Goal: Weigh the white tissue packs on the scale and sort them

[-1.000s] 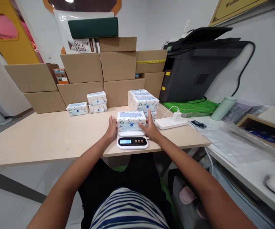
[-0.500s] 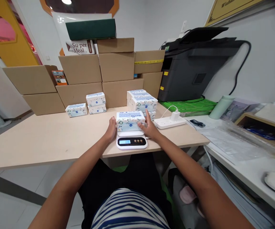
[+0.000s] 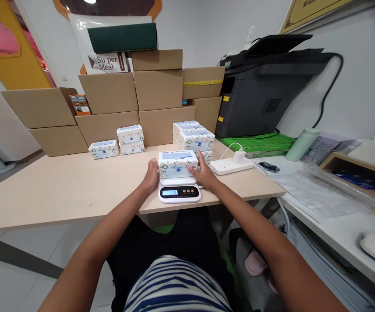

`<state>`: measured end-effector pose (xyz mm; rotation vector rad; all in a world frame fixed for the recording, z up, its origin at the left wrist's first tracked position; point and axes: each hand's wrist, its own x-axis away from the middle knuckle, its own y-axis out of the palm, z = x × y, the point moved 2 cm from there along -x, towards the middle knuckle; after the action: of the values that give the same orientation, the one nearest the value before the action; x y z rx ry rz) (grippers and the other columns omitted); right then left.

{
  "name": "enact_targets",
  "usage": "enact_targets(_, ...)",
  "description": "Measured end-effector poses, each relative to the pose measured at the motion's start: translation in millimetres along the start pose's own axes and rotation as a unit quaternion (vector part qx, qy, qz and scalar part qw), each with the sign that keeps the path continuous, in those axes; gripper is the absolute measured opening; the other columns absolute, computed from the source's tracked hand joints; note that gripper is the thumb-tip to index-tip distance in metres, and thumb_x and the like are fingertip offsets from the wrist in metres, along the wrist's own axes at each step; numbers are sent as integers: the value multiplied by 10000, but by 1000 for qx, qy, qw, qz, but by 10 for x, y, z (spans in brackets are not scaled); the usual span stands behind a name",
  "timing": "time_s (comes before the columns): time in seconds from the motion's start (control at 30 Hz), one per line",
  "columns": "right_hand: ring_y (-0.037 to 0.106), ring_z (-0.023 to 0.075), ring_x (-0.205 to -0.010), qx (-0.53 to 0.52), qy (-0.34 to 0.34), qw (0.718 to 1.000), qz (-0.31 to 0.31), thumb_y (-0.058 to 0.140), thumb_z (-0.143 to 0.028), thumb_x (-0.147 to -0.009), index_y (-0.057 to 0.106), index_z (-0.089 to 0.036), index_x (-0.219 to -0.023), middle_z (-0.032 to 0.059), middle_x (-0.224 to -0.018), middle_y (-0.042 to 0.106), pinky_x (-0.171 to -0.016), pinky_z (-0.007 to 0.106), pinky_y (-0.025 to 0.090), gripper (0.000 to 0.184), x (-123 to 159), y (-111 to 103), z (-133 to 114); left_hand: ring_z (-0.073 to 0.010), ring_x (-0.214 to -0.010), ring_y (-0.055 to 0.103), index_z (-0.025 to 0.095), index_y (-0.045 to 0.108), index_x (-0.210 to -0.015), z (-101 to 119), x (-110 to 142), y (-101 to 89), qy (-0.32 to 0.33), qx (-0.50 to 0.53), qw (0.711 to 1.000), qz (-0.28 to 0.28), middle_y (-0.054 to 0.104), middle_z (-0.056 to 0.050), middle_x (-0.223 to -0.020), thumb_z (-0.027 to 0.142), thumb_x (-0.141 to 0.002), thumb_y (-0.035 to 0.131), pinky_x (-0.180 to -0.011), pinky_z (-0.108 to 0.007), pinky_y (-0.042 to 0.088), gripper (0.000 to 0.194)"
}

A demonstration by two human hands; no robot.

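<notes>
Head camera: close to me, at the table's (image 3: 60, 186) front edge, a white scale (image 3: 179, 199) shows a lit display (image 3: 170, 192). On it sits a tissue pack (image 3: 176, 169), held between the left hand (image 3: 150, 174) and right hand (image 3: 203, 172) at opposite ends. Behind stand stacked packs (image 3: 195, 141), then cardboard boxes (image 3: 160, 90).

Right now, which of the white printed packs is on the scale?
The front pack, between left hand and right hand; other packs are farther back, off the scale.
</notes>
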<state>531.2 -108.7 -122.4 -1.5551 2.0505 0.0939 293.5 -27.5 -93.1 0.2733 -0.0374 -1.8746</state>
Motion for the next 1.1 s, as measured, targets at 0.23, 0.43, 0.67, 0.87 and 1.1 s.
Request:
enact_targets(0.23,498,407,-1610,4,0,1000,-1,722,-800,-903,70,-320,-1811,177,-1786,437,-1344,676,332,1217,-3,-2,26,-358,-1466,605,252,625,-1168,32,35,25,-4,13,1000,-14,742,-127,-1346,584,-1122,488,-1260,-491,479,361)
enact_targets(0.43,498,409,-1609,3,-9,1000,8,726,-825,-886,94,-316,-1810,182,-1778,450,-1331,665,362,1230,-8,-5,59,-349,-1426,640,242,612,-1224,56,57,28,-15,-4,1000,-14,739,-140,-1355,568,-1149,410,-1246,-489,492,391)
enact_targets(0.67,347,408,-1700,-7,-22,999,32,625,-967,-838,74,-305,-1806,214,-1838,320,-1362,672,282,1296,-18,-36,-1,-339,-1428,622,233,539,-1387,48,22,-19,-20,-58,998,30,625,-192,-1554,612,-1152,337,-1175,-500,525,490)
enact_targets(0.87,314,391,-1716,-9,-20,999,36,604,-1005,-809,104,-302,-1801,224,-1843,299,-1372,655,265,1315,-23,-34,-42,-323,-1425,604,236,579,-1354,31,-19,-60,-6,-92,994,59,611,-187,-1561,624,-1149,298,-1178,-484,500,521)
enact_targets(1.1,359,402,-1696,-17,-24,999,36,646,-982,-806,133,-303,-1792,228,-1846,290,-1374,652,257,1303,-15,-26,-69,-306,-1392,626,247,611,-1316,45,-27,-67,10,-110,991,77,640,-162,-1533,593,-1153,298,-1188,-483,494,495)
